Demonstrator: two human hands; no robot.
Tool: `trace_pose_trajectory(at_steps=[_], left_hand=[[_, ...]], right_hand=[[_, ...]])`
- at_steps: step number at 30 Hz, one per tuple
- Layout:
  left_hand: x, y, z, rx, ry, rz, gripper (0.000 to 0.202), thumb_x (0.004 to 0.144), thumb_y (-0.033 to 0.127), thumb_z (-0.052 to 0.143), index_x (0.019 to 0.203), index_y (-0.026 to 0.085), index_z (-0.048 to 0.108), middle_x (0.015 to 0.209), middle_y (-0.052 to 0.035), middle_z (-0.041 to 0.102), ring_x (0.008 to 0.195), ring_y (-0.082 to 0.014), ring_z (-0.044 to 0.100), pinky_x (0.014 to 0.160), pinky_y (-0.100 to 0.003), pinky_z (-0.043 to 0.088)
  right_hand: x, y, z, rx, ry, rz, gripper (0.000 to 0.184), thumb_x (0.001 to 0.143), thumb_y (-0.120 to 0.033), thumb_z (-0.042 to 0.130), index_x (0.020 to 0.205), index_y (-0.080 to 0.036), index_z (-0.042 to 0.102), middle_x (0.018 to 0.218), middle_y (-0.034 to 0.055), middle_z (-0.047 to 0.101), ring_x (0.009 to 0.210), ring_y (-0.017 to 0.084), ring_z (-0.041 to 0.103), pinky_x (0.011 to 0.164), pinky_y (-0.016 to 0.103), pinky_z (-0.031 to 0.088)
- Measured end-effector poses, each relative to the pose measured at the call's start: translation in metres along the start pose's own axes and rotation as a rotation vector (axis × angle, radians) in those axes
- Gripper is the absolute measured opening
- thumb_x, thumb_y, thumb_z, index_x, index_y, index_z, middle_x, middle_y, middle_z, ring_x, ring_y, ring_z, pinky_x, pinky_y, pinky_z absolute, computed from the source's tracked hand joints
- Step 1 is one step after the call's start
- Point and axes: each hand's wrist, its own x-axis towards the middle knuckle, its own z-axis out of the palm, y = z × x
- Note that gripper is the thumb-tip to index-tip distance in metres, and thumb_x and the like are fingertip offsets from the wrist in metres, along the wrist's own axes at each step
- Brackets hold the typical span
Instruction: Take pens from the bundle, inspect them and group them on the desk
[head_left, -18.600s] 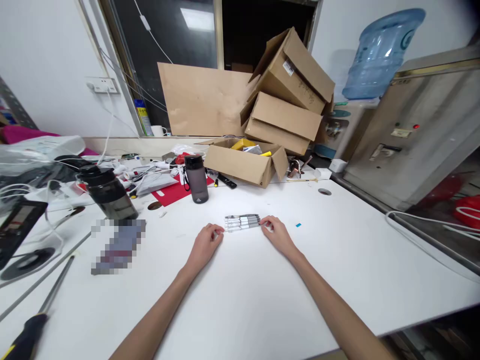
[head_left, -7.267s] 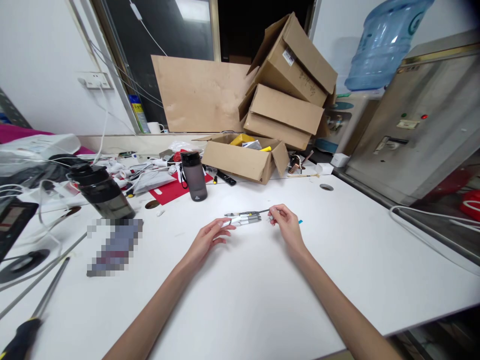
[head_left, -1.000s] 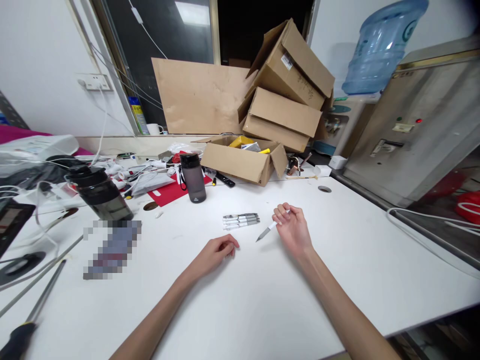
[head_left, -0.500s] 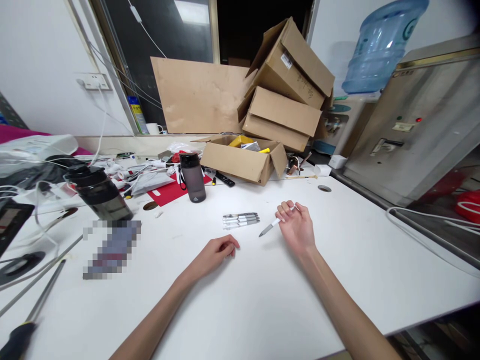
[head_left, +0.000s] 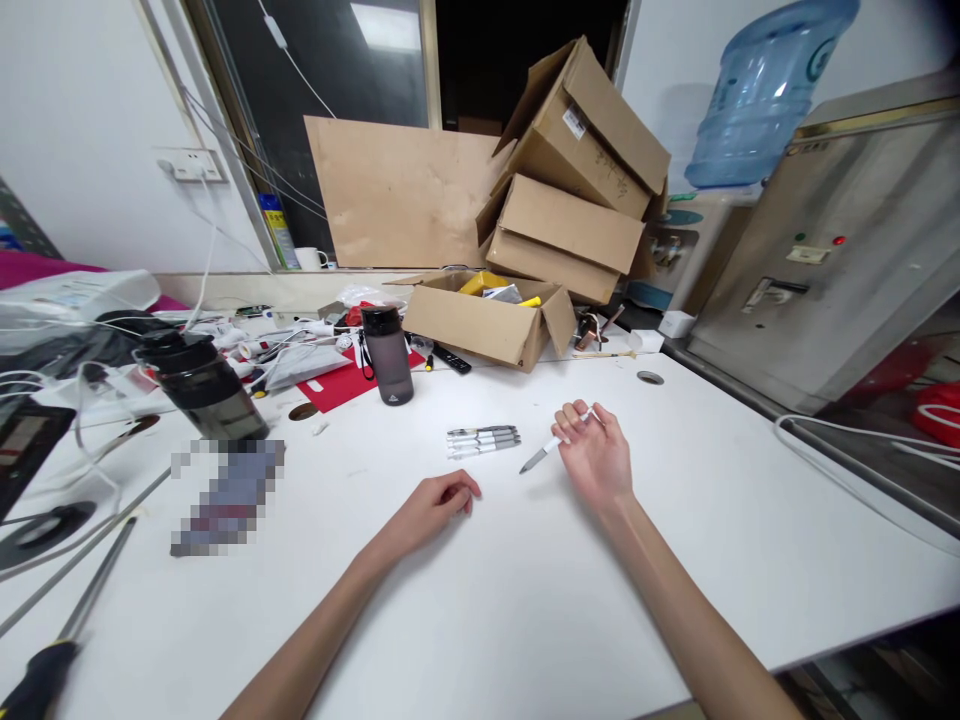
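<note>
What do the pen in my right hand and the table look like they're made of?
The pen, held in the right hand, looks like plastic: matte white barrel, grey cap end. The table looks like white laminate, smooth with a soft sheen; its core doesn't show.

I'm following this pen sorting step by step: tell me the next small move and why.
Probably lower the pen in the right hand back beside the row of pens. It is held tilted, tip toward the table, apart from the row, while the left hand rests curled, holding nothing.
</note>
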Motion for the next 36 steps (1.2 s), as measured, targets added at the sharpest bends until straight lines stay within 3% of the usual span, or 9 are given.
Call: trace_pose_trajectory(at_steps=[12, 17, 22, 36], left_hand=[[0.001, -0.003, -0.0002, -0.015, -0.008, 0.009, 0.028, 0.097, 0.035, 0.044, 0.101, 0.02, 0.068, 0.08, -0.0005, 0.066, 0.073, -0.0163, 0.053, 0.068, -0.026, 0.037], [0.0005, -0.0013, -0.0005, 0.001, -0.007, -0.001, 0.029, 0.097, 0.037, 0.044, 0.101, 0.02, 0.068, 0.08, -0.0012, 0.067, 0.073, -0.0171, 0.053, 0.068, -0.026, 0.038], [-0.0001, -0.0003, -0.0004, 0.008, -0.004, 0.007, 0.03, 0.097, 0.037, 0.043, 0.101, 0.02, 0.068, 0.081, -0.0014, 0.067, 0.074, -0.0171, 0.053, 0.069, -0.026, 0.039], [-0.0011, 0.0035, -0.001, 0.025, -0.003, -0.005, 0.031, 0.097, 0.038, 0.043, 0.101, 0.021, 0.068, 0.081, -0.0012, 0.067, 0.071, -0.0163, 0.052, 0.066, -0.026, 0.037]], right_hand=[[-0.0001, 0.0003, -0.0014, 0.025, -0.021, -0.013, 0.017, 0.093, -0.019, 0.044, 0.078, -0.022, 0.05, 0.069, -0.003, 0.026, 0.059, 0.015, 0.032, 0.055, 0.026, 0.04], [-0.0006, -0.0003, -0.0005, 0.029, -0.005, -0.008, 0.017, 0.094, -0.026, 0.047, 0.078, -0.022, 0.051, 0.07, -0.0031, 0.026, 0.059, 0.015, 0.033, 0.056, 0.027, 0.041], [0.0005, -0.0001, -0.0026, 0.044, -0.012, -0.027, 0.015, 0.093, -0.019, 0.046, 0.079, -0.022, 0.052, 0.07, -0.003, 0.025, 0.059, 0.014, 0.033, 0.056, 0.025, 0.041], [0.0023, 0.0003, -0.0068, 0.031, 0.013, -0.046, 0.012, 0.092, -0.024, 0.049, 0.081, -0.023, 0.053, 0.07, -0.003, 0.029, 0.06, 0.014, 0.036, 0.059, 0.027, 0.043]])
